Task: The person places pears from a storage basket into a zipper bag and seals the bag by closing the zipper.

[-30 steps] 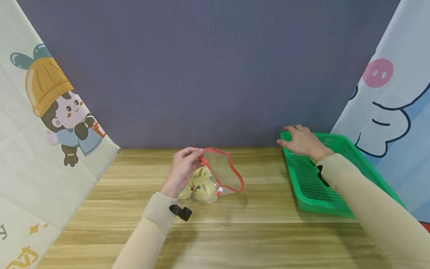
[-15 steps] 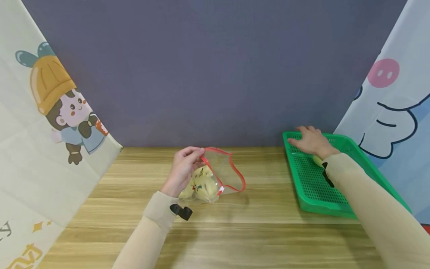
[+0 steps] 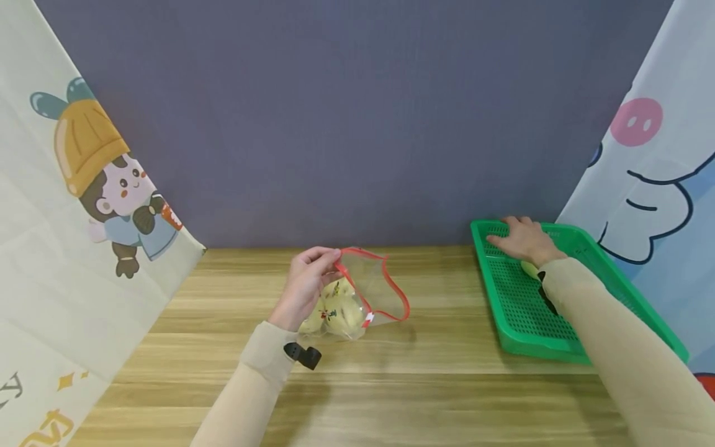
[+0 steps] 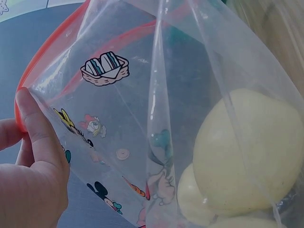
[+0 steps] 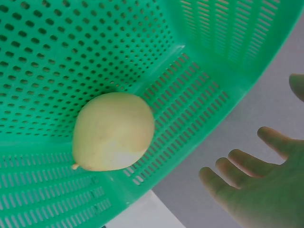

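My left hand (image 3: 304,282) pinches the red-edged rim of a clear zip bag (image 3: 385,290) between thumb and fingers, and the bag's mouth gapes to the right. Inside lie several pale yellow fruits (image 4: 249,152), smooth and rounded, seen through the plastic with its cartoon prints. Over the back of a green basket (image 3: 491,304) reaches my right hand (image 3: 525,241), fingers spread and holding nothing. One pale yellow fruit (image 5: 114,133) with a small stem nub rests in a corner of that basket, apart from the fingers; the forearm partly covers it in the head view.
The wooden table (image 3: 436,403) meets a dark grey panel (image 3: 357,124) at the back. Printed cloths hang on the left (image 3: 33,186) and right (image 3: 692,74), the right one close beside the basket.
My right hand has moved right and slightly down, from the basket's back left corner to farther over its inside. The left hand keeps its pinch on the bag's rim.
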`<move>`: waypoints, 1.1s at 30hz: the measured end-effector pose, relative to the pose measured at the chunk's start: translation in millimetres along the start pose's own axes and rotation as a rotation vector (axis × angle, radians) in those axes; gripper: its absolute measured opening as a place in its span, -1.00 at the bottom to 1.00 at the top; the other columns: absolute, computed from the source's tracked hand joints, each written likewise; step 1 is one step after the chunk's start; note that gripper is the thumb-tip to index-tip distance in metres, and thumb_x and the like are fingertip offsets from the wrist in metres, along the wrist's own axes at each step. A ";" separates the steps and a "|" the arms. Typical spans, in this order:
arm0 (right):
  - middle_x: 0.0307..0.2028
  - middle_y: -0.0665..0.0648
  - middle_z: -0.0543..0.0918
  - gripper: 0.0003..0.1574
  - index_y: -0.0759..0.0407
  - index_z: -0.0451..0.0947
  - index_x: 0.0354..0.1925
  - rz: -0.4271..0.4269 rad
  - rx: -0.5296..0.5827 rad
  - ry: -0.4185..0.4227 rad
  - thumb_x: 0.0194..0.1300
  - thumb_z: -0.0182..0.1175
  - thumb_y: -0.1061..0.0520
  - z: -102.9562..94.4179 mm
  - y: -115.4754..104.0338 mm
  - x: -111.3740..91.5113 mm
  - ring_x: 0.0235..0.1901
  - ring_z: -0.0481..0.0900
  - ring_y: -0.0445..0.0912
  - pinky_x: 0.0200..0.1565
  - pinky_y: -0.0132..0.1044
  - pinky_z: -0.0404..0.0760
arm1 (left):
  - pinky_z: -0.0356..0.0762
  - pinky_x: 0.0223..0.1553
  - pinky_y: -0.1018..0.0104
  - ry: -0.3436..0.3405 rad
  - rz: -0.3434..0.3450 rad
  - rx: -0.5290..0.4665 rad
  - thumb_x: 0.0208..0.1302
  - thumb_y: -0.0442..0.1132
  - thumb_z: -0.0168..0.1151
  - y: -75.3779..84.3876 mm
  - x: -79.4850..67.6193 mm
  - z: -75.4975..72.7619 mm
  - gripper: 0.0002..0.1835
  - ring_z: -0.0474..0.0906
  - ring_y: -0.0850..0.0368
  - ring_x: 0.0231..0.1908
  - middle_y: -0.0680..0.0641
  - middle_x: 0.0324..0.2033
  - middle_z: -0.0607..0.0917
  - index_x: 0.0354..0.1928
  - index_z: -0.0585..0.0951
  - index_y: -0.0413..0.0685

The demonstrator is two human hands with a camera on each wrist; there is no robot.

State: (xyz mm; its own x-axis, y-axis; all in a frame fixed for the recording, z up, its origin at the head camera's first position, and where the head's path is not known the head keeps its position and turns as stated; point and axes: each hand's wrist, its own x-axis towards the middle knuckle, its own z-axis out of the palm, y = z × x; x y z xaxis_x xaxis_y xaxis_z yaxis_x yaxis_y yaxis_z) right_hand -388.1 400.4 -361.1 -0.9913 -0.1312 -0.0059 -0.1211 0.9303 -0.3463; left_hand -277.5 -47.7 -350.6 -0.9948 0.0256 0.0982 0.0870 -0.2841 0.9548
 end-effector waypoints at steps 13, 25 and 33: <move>0.39 0.76 -0.11 0.24 0.55 -0.11 0.50 0.046 -0.009 -0.065 0.47 -0.16 -0.48 4.2 28.1 -2.9 0.32 -0.14 0.69 0.23 0.65 0.01 | 0.75 -0.23 0.33 -0.003 0.002 -0.004 0.40 -0.33 0.31 1.0 -2.1 -2.7 -0.92 0.65 0.14 -0.41 -0.04 -0.38 0.67 -0.30 0.70 -0.12; 0.38 0.78 -0.15 0.32 0.61 -0.19 0.49 0.087 0.014 -0.133 0.44 -0.14 -0.49 9.2 45.9 -6.0 0.35 -0.26 0.67 0.27 0.64 -0.08 | 0.75 -0.22 0.32 -0.016 0.013 -0.001 0.40 -0.33 0.31 2.7 -2.4 -3.4 -0.94 0.66 0.13 -0.39 -0.10 -0.33 0.66 -0.28 0.70 -0.13; 0.36 0.80 -0.17 0.29 0.64 -0.19 0.48 0.101 0.012 -0.175 0.44 -0.09 -0.44 16.5 60.6 -10.3 0.32 -0.23 0.70 0.24 0.65 -0.01 | 0.75 -0.22 0.30 -0.012 0.015 -0.011 0.40 -0.36 0.30 2.0 -1.8 -1.6 -0.93 0.66 0.12 -0.41 -0.07 -0.37 0.67 -0.28 0.70 -0.14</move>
State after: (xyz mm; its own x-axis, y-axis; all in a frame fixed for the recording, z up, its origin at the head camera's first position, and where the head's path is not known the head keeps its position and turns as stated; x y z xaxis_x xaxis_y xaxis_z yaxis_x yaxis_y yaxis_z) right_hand -384.4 452.5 -397.5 -0.9742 -0.0962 -0.2040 -0.0200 0.9377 -0.3470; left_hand -275.6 -49.9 -349.4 -0.9927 0.0333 0.1157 0.1009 -0.2946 0.9503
